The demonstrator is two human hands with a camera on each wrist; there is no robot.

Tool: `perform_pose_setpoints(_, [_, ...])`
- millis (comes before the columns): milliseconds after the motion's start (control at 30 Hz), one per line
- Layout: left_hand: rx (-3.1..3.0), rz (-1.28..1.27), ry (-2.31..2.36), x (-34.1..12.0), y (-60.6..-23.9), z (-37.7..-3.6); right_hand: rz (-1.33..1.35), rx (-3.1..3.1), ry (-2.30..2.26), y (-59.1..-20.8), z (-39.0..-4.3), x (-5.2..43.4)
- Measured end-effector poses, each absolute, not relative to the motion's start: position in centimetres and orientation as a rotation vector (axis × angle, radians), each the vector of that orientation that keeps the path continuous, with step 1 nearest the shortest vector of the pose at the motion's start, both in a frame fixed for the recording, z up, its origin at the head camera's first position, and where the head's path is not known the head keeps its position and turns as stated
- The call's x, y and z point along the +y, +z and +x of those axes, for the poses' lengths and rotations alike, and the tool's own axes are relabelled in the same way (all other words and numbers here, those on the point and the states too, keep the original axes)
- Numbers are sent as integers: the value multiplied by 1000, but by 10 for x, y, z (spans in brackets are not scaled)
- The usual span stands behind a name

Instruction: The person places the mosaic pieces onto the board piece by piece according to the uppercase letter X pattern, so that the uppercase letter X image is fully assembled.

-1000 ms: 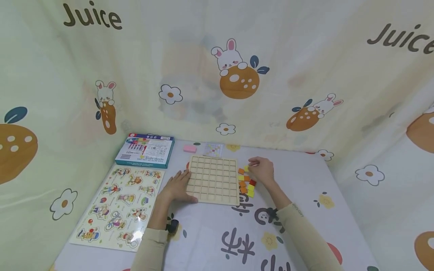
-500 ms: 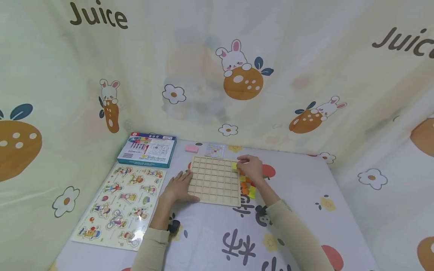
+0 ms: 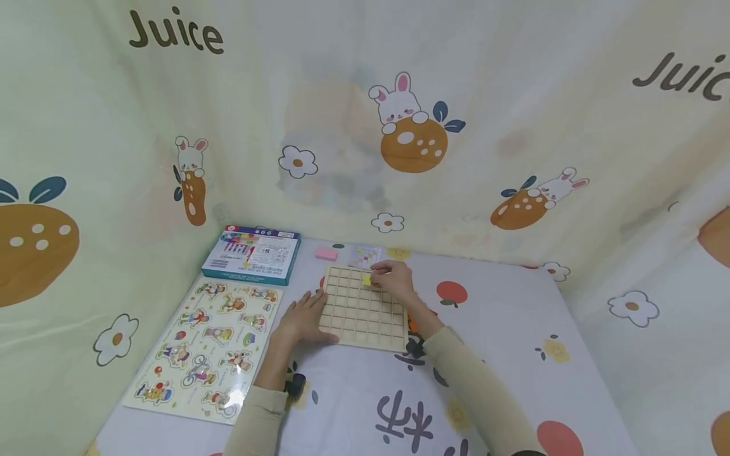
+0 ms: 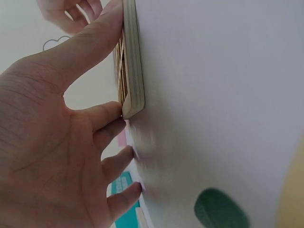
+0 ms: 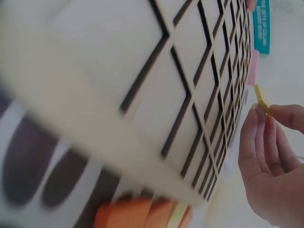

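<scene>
A wooden grid board (image 3: pixel 362 308) with empty square cells lies on the table. My right hand (image 3: pixel 393 278) hovers over its far edge and pinches a small yellow tile (image 3: pixel 366 279) between thumb and fingers; the right wrist view shows the yellow tile (image 5: pixel 261 99) at my fingertips (image 5: pixel 259 124) above the board (image 5: pixel 142 85). My left hand (image 3: pixel 302 316) lies flat against the board's left edge. In the left wrist view its thumb presses along the board's side (image 4: pixel 133 71) and the fingers (image 4: pixel 114 166) spread on the table.
Orange tiles (image 3: pixel 413 324) peek out at the board's right edge behind my forearm. A picture puzzle sheet (image 3: pixel 205 345) lies at left, a teal box (image 3: pixel 253 254) behind it, a pink block (image 3: pixel 326 254) and a patterned card (image 3: pixel 365 256) beyond the board. Printed fabric walls enclose the table.
My right hand picked a yellow tile from the pile beside the board and carried it left, over the board's far row. The left hand stayed at the board's edge.
</scene>
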State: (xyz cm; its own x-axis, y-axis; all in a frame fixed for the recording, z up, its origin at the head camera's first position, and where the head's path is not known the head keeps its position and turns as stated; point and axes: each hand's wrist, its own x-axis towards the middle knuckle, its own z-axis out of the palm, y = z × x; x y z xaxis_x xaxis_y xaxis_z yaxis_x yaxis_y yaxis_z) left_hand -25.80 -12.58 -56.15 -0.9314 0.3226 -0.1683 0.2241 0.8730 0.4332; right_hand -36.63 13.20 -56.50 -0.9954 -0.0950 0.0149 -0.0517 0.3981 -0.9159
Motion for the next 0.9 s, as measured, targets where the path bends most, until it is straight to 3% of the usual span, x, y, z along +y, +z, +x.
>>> perform_pose_setpoints(367, [2823, 395, 585, -124, -563, -257, -113, 2447, -1764, -565, -377, 96])
perform_pose_setpoints(900, [2833, 401, 565, -127, -567, -260, -255, 2744, -1388, -576, -384, 75])
